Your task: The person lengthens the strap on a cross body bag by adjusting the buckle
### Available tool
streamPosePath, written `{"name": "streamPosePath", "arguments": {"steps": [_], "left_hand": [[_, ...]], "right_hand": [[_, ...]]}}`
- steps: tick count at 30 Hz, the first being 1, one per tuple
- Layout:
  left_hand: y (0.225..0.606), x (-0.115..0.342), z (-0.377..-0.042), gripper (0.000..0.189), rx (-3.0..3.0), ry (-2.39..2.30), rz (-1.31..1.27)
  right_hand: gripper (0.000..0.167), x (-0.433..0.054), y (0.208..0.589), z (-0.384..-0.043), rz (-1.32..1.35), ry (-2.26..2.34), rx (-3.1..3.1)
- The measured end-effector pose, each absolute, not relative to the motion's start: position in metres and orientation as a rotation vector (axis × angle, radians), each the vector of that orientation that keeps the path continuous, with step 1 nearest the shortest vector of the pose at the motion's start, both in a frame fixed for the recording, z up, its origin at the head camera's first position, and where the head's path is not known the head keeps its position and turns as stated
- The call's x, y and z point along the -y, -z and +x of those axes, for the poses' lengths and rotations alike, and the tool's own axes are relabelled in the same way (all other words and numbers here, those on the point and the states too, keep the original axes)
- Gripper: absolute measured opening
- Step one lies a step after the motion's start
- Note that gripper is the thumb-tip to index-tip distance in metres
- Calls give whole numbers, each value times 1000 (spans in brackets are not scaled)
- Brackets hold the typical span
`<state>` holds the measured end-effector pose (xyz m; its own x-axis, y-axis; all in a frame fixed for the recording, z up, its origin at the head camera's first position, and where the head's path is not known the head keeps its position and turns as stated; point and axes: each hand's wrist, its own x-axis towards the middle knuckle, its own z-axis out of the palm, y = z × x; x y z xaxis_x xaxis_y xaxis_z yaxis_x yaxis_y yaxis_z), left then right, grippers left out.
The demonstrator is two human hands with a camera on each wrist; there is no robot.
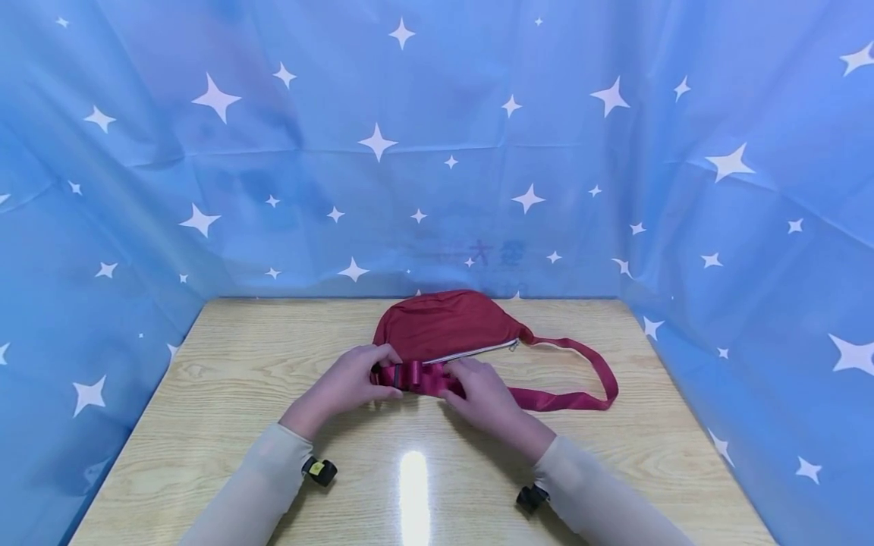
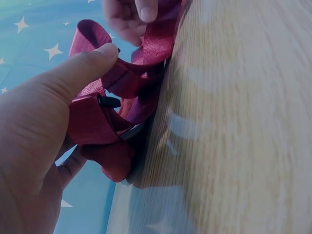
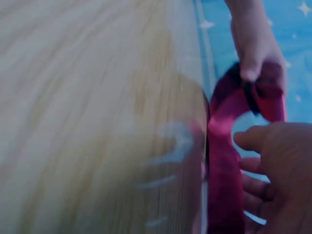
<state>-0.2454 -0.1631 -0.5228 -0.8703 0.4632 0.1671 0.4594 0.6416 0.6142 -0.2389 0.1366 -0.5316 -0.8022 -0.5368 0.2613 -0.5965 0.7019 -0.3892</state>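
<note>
A dark red waist bag lies on the table with its silver zipper toward the person. Its crimson strap loops out to the right, and a folded stretch runs along the bag's near side. My left hand pinches the folded strap at its left end, thumb over the webbing. A black strap slider shows just below that thumb in the left wrist view. Beside the strap, my right hand has loosely bent fingers, its thumb apart from the webbing in the right wrist view.
The light wood table reaches back to a blue curtain with white stars, which also hangs at both sides. A bright light reflection lies on the tabletop between the forearms. Small black cameras sit on the wrists.
</note>
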Motion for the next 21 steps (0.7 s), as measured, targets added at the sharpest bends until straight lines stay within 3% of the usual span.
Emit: {"name": "streamPosePath", "arguments": {"steps": [9, 21], "left_hand": [[524, 164, -246, 43, -2836, -1070, 804], [519, 169, -245, 41, -2807, -1077, 770]], "right_hand": [[12, -121, 528, -238, 954, -761, 2758], [13, -177, 519, -253, 857, -866, 2761]]}}
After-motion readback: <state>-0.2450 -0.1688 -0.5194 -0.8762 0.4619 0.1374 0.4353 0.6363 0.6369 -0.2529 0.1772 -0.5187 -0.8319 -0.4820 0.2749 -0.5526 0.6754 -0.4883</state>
